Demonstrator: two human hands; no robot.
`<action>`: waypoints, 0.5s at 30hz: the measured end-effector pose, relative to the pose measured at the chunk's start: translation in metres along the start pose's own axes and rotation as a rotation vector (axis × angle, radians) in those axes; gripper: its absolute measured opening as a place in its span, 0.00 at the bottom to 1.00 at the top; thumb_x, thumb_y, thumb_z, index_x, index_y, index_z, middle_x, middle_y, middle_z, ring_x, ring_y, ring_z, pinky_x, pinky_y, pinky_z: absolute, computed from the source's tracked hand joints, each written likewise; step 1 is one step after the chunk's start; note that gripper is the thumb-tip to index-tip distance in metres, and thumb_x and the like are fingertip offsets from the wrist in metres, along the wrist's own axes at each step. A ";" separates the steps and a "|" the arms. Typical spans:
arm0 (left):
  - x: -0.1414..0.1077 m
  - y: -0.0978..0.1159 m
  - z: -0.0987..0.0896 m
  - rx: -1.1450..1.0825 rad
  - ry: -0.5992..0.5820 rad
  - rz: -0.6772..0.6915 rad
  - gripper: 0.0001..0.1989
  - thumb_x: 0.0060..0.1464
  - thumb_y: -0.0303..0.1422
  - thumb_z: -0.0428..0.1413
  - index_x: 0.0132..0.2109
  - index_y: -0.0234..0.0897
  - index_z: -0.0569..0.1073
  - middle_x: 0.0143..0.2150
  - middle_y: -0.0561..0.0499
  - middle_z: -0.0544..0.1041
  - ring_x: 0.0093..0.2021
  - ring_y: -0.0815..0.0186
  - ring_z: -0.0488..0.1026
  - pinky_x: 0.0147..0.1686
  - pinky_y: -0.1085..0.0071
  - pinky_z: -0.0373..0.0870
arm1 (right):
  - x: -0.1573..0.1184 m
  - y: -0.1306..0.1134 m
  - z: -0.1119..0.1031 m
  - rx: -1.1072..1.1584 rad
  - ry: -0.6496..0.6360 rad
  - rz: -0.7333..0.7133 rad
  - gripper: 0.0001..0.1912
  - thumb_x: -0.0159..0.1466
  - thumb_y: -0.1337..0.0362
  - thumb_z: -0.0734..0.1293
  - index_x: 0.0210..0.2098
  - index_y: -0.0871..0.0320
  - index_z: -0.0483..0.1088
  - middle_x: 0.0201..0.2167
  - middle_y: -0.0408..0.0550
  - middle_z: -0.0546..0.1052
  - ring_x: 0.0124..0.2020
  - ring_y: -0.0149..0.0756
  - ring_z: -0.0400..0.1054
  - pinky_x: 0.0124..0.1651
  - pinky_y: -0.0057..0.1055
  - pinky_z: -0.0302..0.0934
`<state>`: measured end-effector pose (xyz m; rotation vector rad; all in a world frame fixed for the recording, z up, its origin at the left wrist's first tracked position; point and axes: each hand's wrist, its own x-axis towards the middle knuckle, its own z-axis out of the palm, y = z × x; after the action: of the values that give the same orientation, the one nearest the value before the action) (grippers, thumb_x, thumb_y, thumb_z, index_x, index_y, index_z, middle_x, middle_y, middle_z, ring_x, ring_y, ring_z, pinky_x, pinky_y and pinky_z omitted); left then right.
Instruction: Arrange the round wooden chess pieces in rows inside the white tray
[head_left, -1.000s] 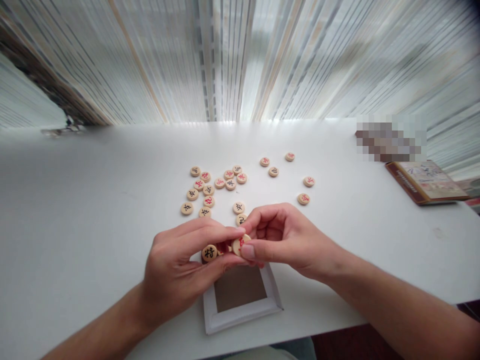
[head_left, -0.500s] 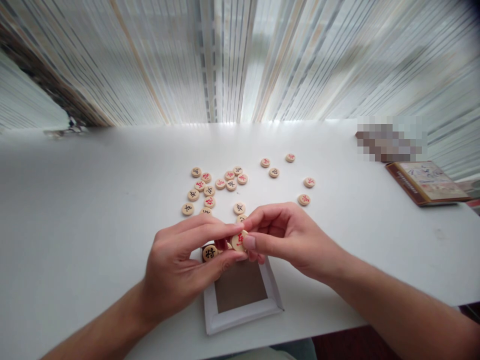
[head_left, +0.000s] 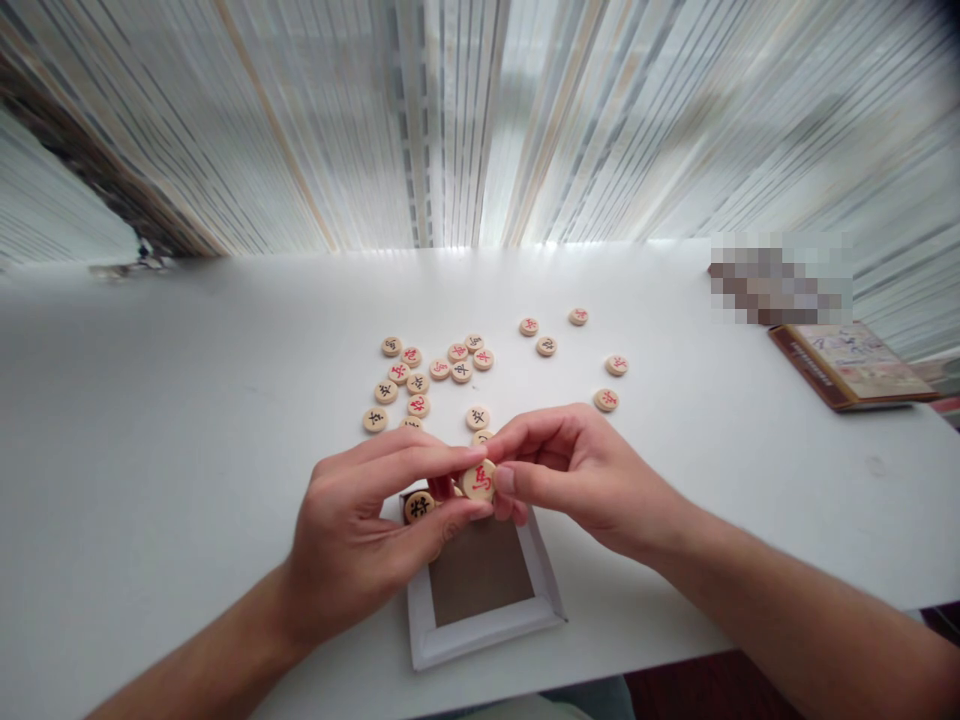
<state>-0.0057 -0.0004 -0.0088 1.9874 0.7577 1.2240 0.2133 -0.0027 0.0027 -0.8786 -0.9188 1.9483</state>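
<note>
A round wooden Chinese chess piece (head_left: 478, 481) with a red character faces me above the tray. The fingertips and thumb of my left hand (head_left: 367, 510) pinch it from the left. On the opposite side, the thumb and fingers of my right hand (head_left: 577, 480) hold its edge. Below lies a shallow white-rimmed tray (head_left: 487, 640) with a brown bottom. A black-marked chess piece (head_left: 420, 507) sits in the tray's far left corner. Beside it another piece is mostly hidden by my left fingers. Just past my hands, a black-marked piece (head_left: 478, 418) rests on the table.
Several red- and black-marked pieces, one a red-marked piece (head_left: 418, 405), lie scattered over the white table (head_left: 187, 420). A brown box (head_left: 847, 365) with a picture lies at the right, near a blurred-out object (head_left: 780, 285). A striped curtain (head_left: 465, 120) hangs behind the table.
The held piece has been turned between my fingers, and its red character now shows more fully. My right thumb has slid slightly right off its face. The pieces on the table have not moved.
</note>
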 end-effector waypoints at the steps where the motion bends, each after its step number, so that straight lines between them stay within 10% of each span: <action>1: 0.000 0.000 0.000 -0.010 -0.004 -0.002 0.20 0.58 0.23 0.72 0.56 0.44 0.86 0.39 0.48 0.87 0.35 0.64 0.82 0.36 0.71 0.80 | 0.000 0.000 0.000 -0.005 0.004 -0.004 0.13 0.52 0.68 0.88 0.36 0.58 0.88 0.25 0.46 0.84 0.25 0.27 0.75 0.31 0.20 0.71; 15: -0.001 0.000 0.001 -0.065 0.060 -0.106 0.16 0.60 0.21 0.70 0.52 0.42 0.88 0.41 0.47 0.87 0.38 0.63 0.83 0.37 0.70 0.81 | -0.005 0.004 0.003 -0.300 0.101 -0.238 0.13 0.55 0.62 0.87 0.39 0.57 0.88 0.32 0.51 0.87 0.31 0.36 0.77 0.34 0.29 0.73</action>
<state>-0.0049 -0.0012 -0.0100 1.8410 0.8321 1.2349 0.2121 -0.0097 0.0022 -0.9776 -1.2172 1.5736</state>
